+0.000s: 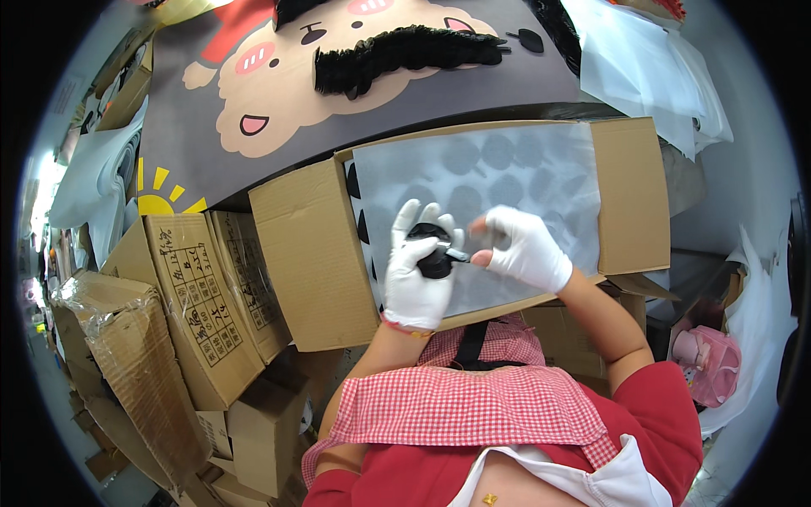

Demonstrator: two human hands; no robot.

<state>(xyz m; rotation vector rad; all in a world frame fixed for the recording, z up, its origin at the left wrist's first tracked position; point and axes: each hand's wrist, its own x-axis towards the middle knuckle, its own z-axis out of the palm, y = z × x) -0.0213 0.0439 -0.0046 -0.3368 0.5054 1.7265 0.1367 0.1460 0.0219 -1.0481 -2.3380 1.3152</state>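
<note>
In my left hand [420,283], white-gloved, lies a black leaf-shaped piece [434,264] with a short stem that sticks out to the right. The thumb presses on the piece from above. My right hand [528,249] hovers at the stem's end, thumb and forefinger apart; their bare tips show out of the glove, and the upper fingertip is a little blurred. Both hands are over an opened cardboard box [308,253]. A thin translucent white sheet [405,165] covers the box's contents, and several dark leaf-like shapes show through it.
Behind the box, a grey table mat [182,93] with a cartoon print bears a bundle of black, fluffy pieces [405,57] and a single black leaf [530,40]. White sheets [638,72] hang at the back right. Cardboard boxes [203,313] crowd the left; a pink bottle [710,363] stands right.
</note>
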